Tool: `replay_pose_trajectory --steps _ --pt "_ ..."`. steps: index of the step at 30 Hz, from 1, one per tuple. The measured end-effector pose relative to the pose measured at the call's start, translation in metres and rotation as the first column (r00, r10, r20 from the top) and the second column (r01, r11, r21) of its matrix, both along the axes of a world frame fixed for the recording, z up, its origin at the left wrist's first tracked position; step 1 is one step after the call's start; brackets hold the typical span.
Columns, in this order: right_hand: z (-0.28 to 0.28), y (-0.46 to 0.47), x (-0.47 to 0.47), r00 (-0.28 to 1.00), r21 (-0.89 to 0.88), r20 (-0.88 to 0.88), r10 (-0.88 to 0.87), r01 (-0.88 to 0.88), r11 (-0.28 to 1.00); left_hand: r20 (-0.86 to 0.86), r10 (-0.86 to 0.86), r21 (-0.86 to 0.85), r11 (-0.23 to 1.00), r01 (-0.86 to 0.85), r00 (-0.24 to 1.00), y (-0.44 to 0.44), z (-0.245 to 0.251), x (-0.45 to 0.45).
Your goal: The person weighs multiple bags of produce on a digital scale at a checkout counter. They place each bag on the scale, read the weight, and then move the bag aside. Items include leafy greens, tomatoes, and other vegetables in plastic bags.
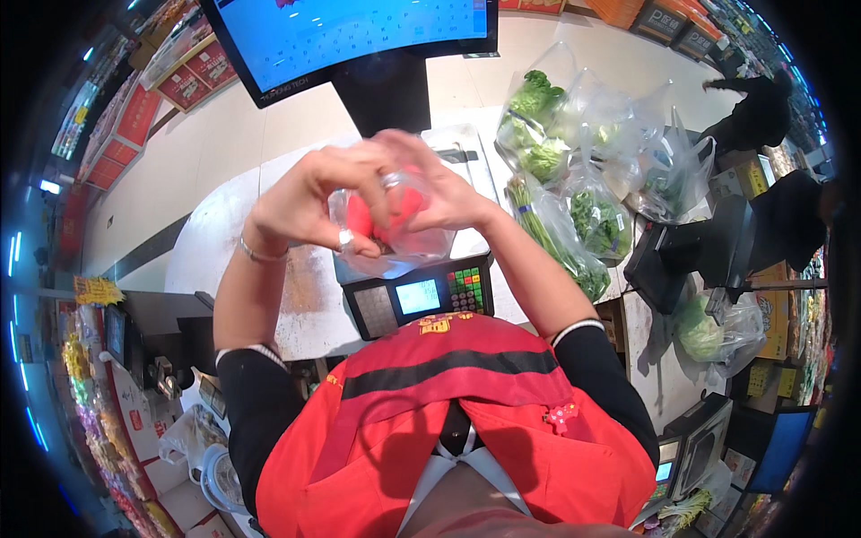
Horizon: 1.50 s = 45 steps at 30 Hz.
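Note:
A clear plastic bag (430, 245) with bright red items (360, 218) inside is held up between both hands, over an electronic weighing scale (370, 309). Blur hides what the red items are. My left hand (326, 185) has its fingers curled around the bag's left side and top. A ring and a bracelet are on that hand and wrist. My right hand (451, 195) grips the bag's other side, its fingers blurred and partly hidden. Below the bag, the scale's lit display (418, 296) and coloured keypad (465, 289) face me. Its weighing plate is mostly covered by my hands and the bag.
Beyond my hands stands a monitor (350, 40) on a black post. Bagged leafy greens (538, 128) and bagged long green stalks (538, 222) lie right of the scale on the white counter (229, 222). Farther right are a bagged cabbage (699, 326) and a second scale (693, 437).

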State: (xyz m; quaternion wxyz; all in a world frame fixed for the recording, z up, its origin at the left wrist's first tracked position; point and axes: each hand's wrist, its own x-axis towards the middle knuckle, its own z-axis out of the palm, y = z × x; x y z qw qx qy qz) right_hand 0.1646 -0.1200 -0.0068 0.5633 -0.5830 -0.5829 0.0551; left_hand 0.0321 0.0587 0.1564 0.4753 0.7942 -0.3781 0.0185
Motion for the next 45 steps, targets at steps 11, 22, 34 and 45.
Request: replay_pose_trajectory --steps 11,22,34,45 --pt "0.066 0.010 -0.014 0.659 -0.128 -0.683 0.313 -0.530 0.838 -0.440 0.540 -0.196 0.722 -0.663 0.717 -0.014 -0.022 0.035" --pt "0.096 -0.015 -0.028 0.823 -0.058 0.564 -0.063 0.115 0.992 -0.509 0.323 -0.342 0.774 -0.532 0.797 -0.013 -0.086 0.003" --pt "-0.001 -0.092 -0.029 0.948 -0.273 0.236 -0.212 0.274 0.922 -0.128 0.983 0.213 0.158 -0.964 0.133 0.075 -0.167 -0.018" --pt "0.035 0.037 -0.033 0.806 -0.553 0.483 0.343 -0.024 0.833 -0.543 0.441 -0.635 0.341 -0.693 0.714 -0.033 -0.100 -0.056"
